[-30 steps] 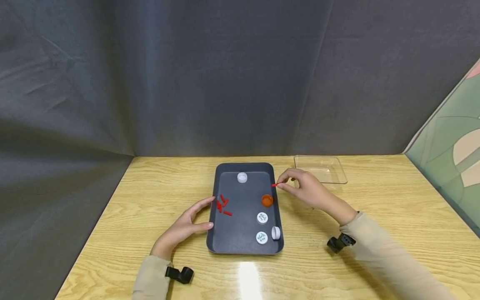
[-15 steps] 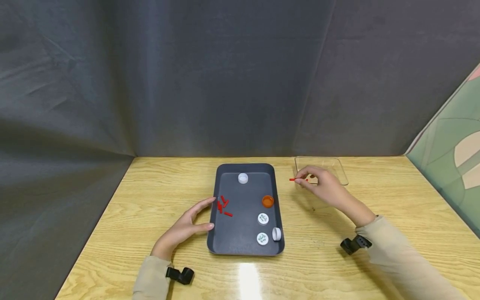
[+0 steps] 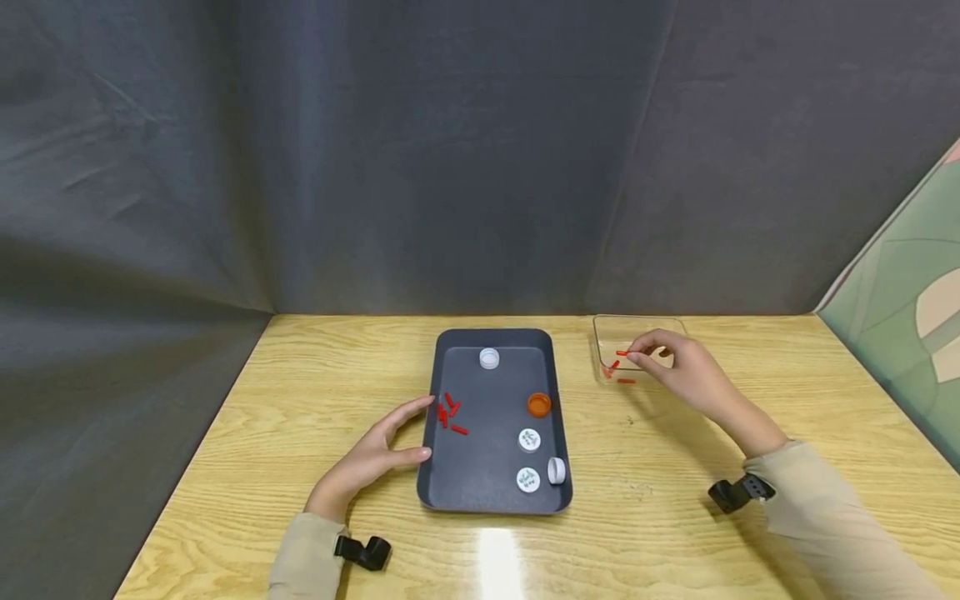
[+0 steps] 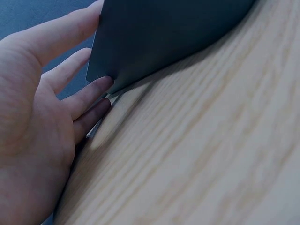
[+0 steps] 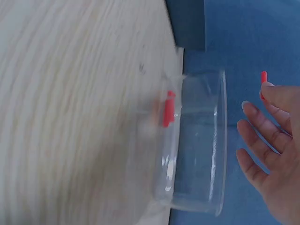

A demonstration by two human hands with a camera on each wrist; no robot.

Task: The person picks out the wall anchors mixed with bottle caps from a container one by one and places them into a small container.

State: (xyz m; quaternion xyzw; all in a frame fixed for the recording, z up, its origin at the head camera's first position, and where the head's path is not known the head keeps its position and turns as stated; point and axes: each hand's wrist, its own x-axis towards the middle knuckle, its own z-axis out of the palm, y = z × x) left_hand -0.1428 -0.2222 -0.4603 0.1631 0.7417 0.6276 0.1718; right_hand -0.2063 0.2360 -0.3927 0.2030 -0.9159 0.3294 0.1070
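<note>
The right hand [image 3: 688, 371] is shifting rightward, pinching a thin red rod [image 3: 622, 352], pointing left, above the clear rectangular plastic box [image 3: 611, 333], upper right.

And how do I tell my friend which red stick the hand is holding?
On the table, right of the far end of the dark tray, stands a clear box. Over it the right hand pinches one small red stick. It's the only one held; the other red sticks lie in the tray or box.
</note>
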